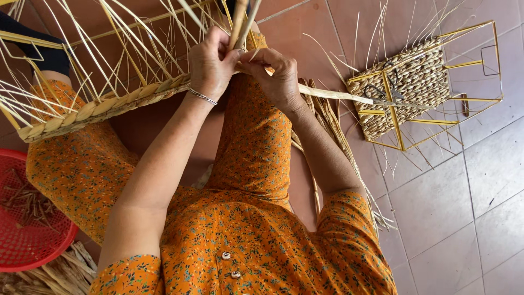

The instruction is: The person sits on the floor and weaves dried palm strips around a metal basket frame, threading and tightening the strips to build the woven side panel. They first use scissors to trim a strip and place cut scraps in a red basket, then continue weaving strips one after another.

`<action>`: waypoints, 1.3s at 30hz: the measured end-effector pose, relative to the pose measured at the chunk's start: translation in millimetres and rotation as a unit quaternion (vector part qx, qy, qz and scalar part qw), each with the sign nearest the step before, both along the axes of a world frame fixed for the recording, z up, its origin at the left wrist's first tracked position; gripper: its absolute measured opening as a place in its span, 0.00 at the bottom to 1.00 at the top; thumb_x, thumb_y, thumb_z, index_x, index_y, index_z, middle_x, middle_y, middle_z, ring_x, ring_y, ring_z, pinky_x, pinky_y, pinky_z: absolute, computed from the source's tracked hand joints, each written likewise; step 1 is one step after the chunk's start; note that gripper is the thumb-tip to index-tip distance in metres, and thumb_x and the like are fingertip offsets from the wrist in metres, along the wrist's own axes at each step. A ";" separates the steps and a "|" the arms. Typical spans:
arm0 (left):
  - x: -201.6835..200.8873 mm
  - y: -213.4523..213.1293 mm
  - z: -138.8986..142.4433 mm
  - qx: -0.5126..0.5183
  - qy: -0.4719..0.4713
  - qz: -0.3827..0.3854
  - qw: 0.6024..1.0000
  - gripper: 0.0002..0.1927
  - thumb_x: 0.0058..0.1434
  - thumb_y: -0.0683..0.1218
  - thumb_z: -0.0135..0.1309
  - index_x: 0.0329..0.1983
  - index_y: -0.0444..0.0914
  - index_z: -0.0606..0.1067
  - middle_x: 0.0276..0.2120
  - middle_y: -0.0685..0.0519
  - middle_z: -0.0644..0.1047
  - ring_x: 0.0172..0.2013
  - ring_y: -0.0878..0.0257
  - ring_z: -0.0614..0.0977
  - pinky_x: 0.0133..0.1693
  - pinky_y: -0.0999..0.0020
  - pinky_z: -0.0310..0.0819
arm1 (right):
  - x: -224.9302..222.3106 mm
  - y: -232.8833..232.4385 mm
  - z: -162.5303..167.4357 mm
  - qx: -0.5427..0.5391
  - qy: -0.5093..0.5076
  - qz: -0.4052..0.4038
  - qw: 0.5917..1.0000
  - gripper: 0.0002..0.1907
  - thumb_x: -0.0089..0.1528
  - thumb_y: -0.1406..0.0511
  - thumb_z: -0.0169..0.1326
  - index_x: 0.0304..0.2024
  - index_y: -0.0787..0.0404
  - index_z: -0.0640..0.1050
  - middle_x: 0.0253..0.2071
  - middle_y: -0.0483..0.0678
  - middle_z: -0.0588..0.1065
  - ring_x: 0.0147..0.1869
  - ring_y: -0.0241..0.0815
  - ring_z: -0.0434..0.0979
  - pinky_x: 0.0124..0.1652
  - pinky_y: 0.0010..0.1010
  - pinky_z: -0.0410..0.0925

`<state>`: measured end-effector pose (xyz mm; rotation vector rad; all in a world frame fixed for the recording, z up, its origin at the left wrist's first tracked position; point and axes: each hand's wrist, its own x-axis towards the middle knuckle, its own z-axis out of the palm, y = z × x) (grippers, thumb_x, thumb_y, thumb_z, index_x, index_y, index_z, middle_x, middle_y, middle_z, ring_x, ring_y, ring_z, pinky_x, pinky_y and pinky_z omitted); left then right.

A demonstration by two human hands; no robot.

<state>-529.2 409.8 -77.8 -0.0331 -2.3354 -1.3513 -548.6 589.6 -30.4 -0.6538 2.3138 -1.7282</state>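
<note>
My left hand (210,63) grips the edge of a half-woven basket (93,106), a yellow wire frame with thin straw stakes and a band of plaited fibre along its rim. It pinches a thick fibre strand (240,22) that rises upward. My right hand (275,74) is closed on another pale fibre strand (333,94) that runs out to the right. Both hands meet above my knees, which are covered by an orange flowered dress. A thin bracelet circles my left wrist.
A second wire-frame basket (415,87) with a woven panel lies on the tiled floor at the right, with scissors on it. A bundle of dry fibre (327,125) lies beside my right leg. A red plastic basket (27,240) of scraps stands at the lower left.
</note>
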 end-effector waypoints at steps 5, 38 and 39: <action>7.0 3.6 -11.2 -0.129 -0.023 -0.050 0.990 0.10 0.62 0.33 0.62 0.44 0.36 0.77 0.34 0.50 0.79 0.32 0.64 0.83 0.34 0.70 0.84 | -5.4 -2.6 16.4 0.100 0.290 0.036 0.951 0.08 0.64 0.71 0.66 0.45 0.60 0.83 0.51 0.46 0.80 0.60 0.39 0.77 0.58 0.35 0.76; -29.3 0.4 -24.0 -0.119 -0.158 -0.028 0.980 0.21 0.61 0.41 0.68 0.48 0.36 0.67 0.23 0.54 0.72 0.20 0.65 0.74 0.21 0.68 0.74 | -21.2 28.5 9.0 0.214 0.214 0.011 0.953 0.06 0.65 0.64 0.64 0.37 0.57 0.80 0.35 0.44 0.78 0.38 0.41 0.79 0.38 0.35 0.73; -32.0 0.9 -23.4 -0.117 -0.183 -0.027 0.976 0.23 0.60 0.41 0.68 0.51 0.35 0.66 0.24 0.54 0.72 0.21 0.64 0.74 0.20 0.68 0.75 | -18.9 23.6 16.0 0.244 0.273 -0.003 0.931 0.06 0.64 0.63 0.65 0.36 0.56 0.80 0.34 0.44 0.79 0.39 0.42 0.77 0.39 0.35 0.72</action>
